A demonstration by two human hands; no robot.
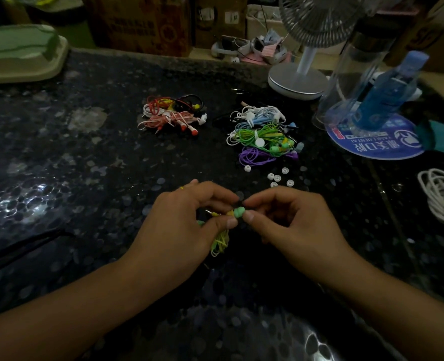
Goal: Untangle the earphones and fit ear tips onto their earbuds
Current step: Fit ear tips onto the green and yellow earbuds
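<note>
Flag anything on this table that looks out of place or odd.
Loose white ear tips lie scattered on the table beside the green earphone pile, easy to lose. Nothing looks damaged or spilled.

Single head-worn view, forward and down, close over the hands [231, 220] at a dark table [59, 165].

Two earphone piles [174, 114] [262, 134], six loose ear tips [247, 168].

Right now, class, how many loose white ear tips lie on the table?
5: one left below the purple cable, four clustered right. Others may be hidden.
</note>
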